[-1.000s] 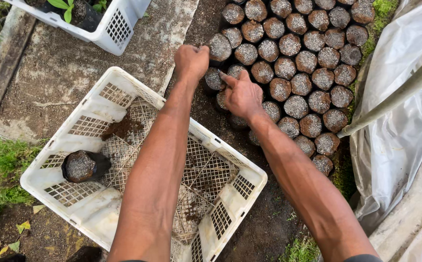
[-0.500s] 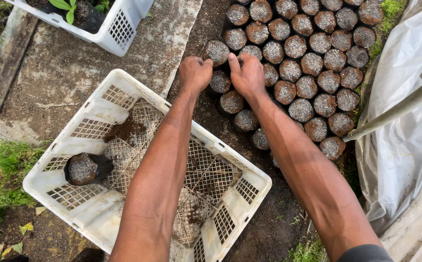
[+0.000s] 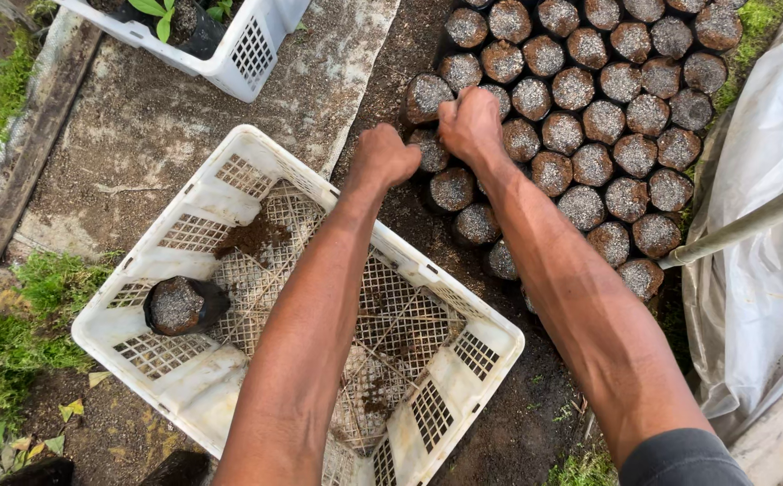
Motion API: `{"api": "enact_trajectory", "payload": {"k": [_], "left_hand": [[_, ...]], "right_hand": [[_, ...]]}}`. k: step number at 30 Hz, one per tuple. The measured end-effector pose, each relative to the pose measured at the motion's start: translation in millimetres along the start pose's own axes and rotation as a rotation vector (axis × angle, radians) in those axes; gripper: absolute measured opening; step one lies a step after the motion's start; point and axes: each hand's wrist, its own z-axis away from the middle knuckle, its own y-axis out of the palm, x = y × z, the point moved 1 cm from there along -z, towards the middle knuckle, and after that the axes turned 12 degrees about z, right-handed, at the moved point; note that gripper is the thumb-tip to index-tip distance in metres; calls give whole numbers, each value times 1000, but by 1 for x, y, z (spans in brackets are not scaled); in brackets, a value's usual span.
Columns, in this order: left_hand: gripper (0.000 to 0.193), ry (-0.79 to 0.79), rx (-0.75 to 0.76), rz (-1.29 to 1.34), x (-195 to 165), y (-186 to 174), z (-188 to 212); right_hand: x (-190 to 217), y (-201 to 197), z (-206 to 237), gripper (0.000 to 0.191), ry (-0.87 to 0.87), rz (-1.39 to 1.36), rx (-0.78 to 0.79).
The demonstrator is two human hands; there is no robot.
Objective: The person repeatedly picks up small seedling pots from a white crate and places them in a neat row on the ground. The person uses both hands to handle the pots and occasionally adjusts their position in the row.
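- Both arms are stretched out past the white crate (image 3: pixel 184 373), reaching into the block of soil-filled black bags (image 3: pixel 625 144) packed side by side on the ground beyond the crate's far corner.
- The left hand (image 3: pixel 382 157) is curled into a loose fist at the near edge of that block, just over the crate's far rim; what its fingers close on is hidden under the knuckles.
- The right hand (image 3: pixel 470 124) is curled too, knuckles up, pressing down among the front bags (image 3: pixel 450 189); it looks to be gripping one, but the fingers are out of sight, so I can't say for sure.
- One filled bag (image 3: pixel 180 304) lies on its side inside the crate, near the left wall, with a smear of spilled soil (image 3: pixel 252 238) further in.
- Handling, as I judge it: these bags look heavy for their size, soft-walled and floppy, with loose gritty soil at the open top.
- Best taken low around the body with the whole hand, kept upright; pinching the thin rim would likely tear it or spill soil.
- A second crate (image 3: pixel 247 54) holding green seedlings sits well beyond the first one, to the left.
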Motion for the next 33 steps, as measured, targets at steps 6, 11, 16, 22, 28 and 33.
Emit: {"api": "enact_trajectory", "payload": {"k": [6,11,16,22,28,33], "left_hand": [[43,18,16,-26,1,7,3],[42,-60,-4,107,7,4,5],[36,-131,49,87,5,-3,2],[39,-148,80,122,7,1,1],[52,-148,74,226,6,2,2],[45,-96,196,228,7,11,0]], "right_hand": [[3,-5,-4,29,-46,-36,-49],[-1,-19,-5,28,-108,25,-113],[-6,-21,-12,26,-221,304,-137],[-7,-6,-9,32,-179,588,-93],[6,-20,3,33,-189,616,-83],[8,1,15,21,-408,671,-104]]}}
